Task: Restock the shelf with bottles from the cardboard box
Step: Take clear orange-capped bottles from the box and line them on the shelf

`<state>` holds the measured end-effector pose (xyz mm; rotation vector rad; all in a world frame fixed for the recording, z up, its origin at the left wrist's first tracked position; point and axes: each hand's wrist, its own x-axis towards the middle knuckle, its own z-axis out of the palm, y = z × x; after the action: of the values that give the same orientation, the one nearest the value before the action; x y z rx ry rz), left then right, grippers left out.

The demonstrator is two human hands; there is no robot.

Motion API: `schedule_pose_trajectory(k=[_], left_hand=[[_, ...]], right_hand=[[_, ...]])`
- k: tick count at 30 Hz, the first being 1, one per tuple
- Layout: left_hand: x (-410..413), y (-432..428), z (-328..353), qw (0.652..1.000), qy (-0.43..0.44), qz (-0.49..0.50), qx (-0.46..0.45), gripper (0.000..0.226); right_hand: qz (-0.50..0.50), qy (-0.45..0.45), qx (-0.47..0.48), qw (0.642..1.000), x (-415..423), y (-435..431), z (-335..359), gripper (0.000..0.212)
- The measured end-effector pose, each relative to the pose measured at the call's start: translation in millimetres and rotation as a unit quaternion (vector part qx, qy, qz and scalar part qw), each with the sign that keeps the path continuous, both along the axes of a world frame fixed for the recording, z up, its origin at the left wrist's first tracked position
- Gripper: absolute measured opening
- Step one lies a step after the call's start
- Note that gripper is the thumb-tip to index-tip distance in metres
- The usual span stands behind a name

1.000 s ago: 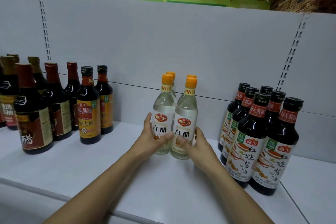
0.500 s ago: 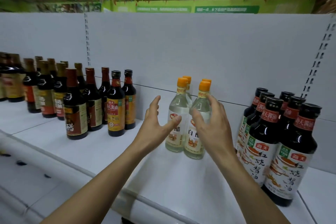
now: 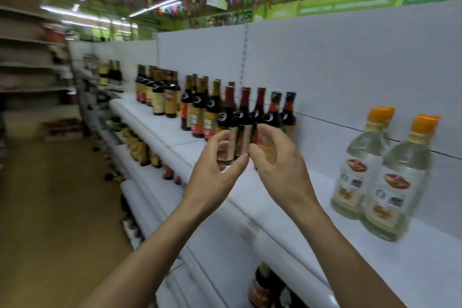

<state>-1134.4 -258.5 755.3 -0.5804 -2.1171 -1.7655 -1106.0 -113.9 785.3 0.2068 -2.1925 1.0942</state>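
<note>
Several clear vinegar bottles [image 3: 382, 177] with orange caps stand together on the white shelf [image 3: 312, 195] at the right. My left hand [image 3: 215, 172] and my right hand [image 3: 277, 165] hover side by side in mid-air above the shelf's front, well left of those bottles. The fingers of both are loosely curled and hold nothing. Behind my hands, rows of dark sauce bottles [image 3: 240, 117] stand on the same shelf. No cardboard box is in view. The picture is blurred by motion.
More dark bottles [image 3: 160, 92] line the shelf farther down the aisle. Lower shelves [image 3: 140, 150] carry packets and bottles; one dark bottle [image 3: 262, 285] sits just below. A brown floor aisle [image 3: 50, 207] runs on the left, with other shelving [image 3: 30, 70] beyond.
My hands let go of the two front vinegar bottles and drew back. My view swung left, so the vinegar bottles now sit at the right and the aisle shows.
</note>
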Motion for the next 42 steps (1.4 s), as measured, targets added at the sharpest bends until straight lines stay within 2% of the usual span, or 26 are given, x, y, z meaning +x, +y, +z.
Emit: schedule_pose_trajectory(k=[9, 15, 20, 29, 42], left_hand=[[35, -159, -55, 0.982, -0.077, 0.174, -0.016, 0.060], [65, -245, -110, 0.959, -0.137, 0.247, -0.031, 0.059], [89, -294, -174, 0.940, -0.215, 0.265, -0.018, 0.060], [129, -325, -309, 0.883, -0.382, 0.275, -0.008, 0.060], [148, -289, -484, 0.814, -0.514, 0.271, 0.011, 0.053]], right_hand=[[0.193, -0.122, 0.031, 0.973, -24, -151, -64, 0.043], [0.258, -0.187, 0.078, 0.945, -17, -241, -120, 0.042], [0.285, -0.255, 0.117, 0.916, -11, -293, -185, 0.041], [0.313, -0.402, 0.180, 0.841, 3, -327, -329, 0.042], [0.320, -0.561, 0.149, 0.749, 16, -307, -523, 0.038]])
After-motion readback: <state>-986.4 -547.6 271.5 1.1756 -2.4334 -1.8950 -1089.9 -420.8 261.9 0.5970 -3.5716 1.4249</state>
